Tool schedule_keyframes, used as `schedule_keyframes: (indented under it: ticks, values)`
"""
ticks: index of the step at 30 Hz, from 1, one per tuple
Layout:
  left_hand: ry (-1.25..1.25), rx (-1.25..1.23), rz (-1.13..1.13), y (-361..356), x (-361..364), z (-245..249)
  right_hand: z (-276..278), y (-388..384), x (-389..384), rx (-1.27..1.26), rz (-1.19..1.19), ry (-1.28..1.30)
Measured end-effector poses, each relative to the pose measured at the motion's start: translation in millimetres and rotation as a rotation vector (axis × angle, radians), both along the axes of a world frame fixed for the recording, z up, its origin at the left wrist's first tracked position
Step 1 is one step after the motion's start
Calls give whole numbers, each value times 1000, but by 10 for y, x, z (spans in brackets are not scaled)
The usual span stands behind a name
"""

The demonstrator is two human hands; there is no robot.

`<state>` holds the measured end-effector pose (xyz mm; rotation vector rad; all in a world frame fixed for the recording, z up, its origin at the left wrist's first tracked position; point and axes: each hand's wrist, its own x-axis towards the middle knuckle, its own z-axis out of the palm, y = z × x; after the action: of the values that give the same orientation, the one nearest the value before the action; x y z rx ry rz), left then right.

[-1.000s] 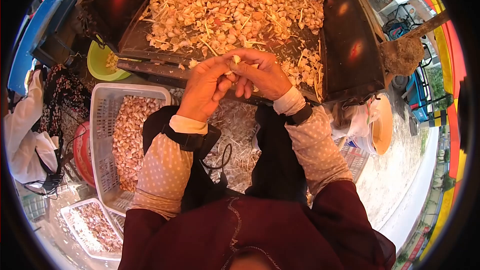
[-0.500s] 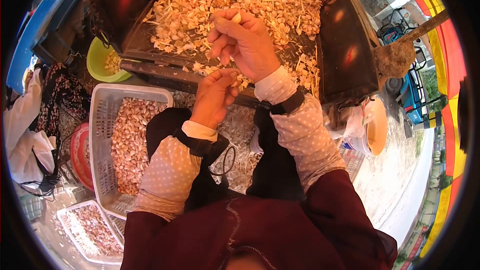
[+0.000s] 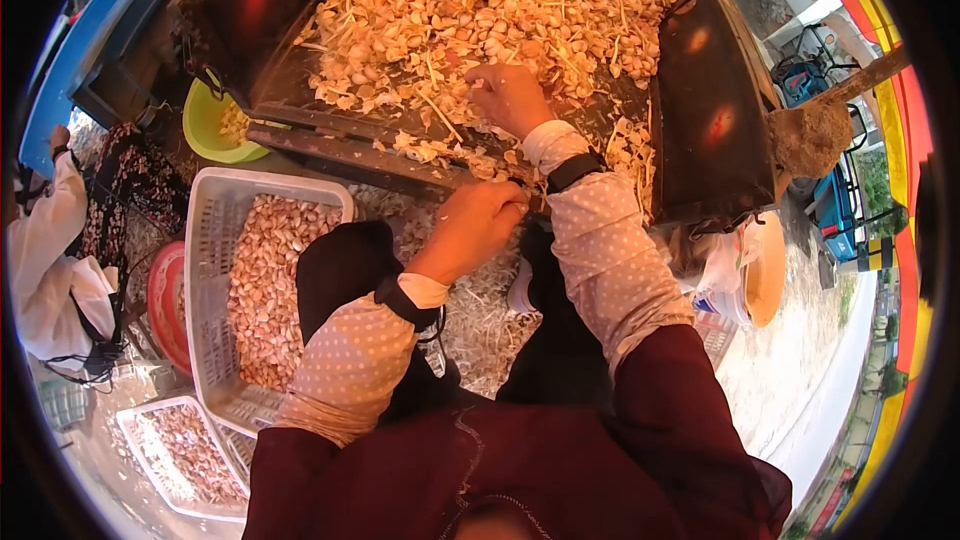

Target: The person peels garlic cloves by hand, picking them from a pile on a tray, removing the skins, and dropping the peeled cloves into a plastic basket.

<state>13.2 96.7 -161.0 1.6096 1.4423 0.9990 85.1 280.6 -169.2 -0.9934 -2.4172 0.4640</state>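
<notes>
1. Worktop (image 3: 290,80): top centre of the frame, dark, with raised side panels. It carries the heap; its surface shows at the near side, below the heap.
2. Heap (image 3: 510,10): top centre, on the worktop. Garlic cloves, loose skins and stalks lie mixed. This is the portion left, and judged by its spread it is large.
3. Crate (image 3: 203,280): left of centre, white, slatted. It holds many cloves (image 3: 268,285) with skins on and few stalks visible. These appear to be already separated.
4. Tray (image 3: 143,460): lower left, white, with a further layer of cloves, apparently also separated.
5. Red basin (image 3: 165,305): left, beside the crate. Contents cannot be determined.
6. Green bowl (image 3: 203,130): upper left. It holds a small amount of pale yellow pieces, possibly peeled cloves.
7. Left hand (image 3: 470,230): centre, at the near edge of the worktop. Fingers are curled; whether they grasp a clove cannot be told.
8. Right hand (image 3: 515,100): upper centre, at the near edge of the heap. Fingers are bent toward the cloves; a grasp cannot be confirmed.
9. Status, by judgement: partly complete. A substantial quantity is separated, but the mixed heap indicates much work left.
</notes>
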Motion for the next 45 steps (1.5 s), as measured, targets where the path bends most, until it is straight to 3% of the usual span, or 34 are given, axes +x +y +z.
schedule_keyframes:
  ticks: [1,3,8,10,11,13,24,29,34,36,40,45]
  values:
    - [-22,-2,-15,7,-6,22,-70,68,-16,-4,4,4]
    - [-30,-2,13,23,-15,40,-104,158,-66,32,-50,-262]
    - [-163,-114,33,95,-119,50,-14,290,-26,-108,45,-290]
    - [-476,-79,215,140,-167,-37,97,154,96,-863,38,356]
    - [-481,-81,209,155,-180,-19,170,85,166,-862,30,354]
    - [-746,-28,408,192,-233,95,337,-45,255,-1161,237,735]
    - [-695,108,312,98,-352,311,598,-771,392,-1261,308,761]
    - [-589,172,229,5,-301,429,728,-846,508,-1419,338,881]
    - [-523,171,219,-81,-247,535,877,-966,591,-1381,346,888]
    - [-217,455,265,-92,-223,531,973,-1038,623,-1336,330,886]
    - [-77,665,255,-209,-177,689,1067,-1103,694,-1384,477,922]
    - [-122,649,247,-418,-126,893,1132,-1233,703,-1398,585,932]
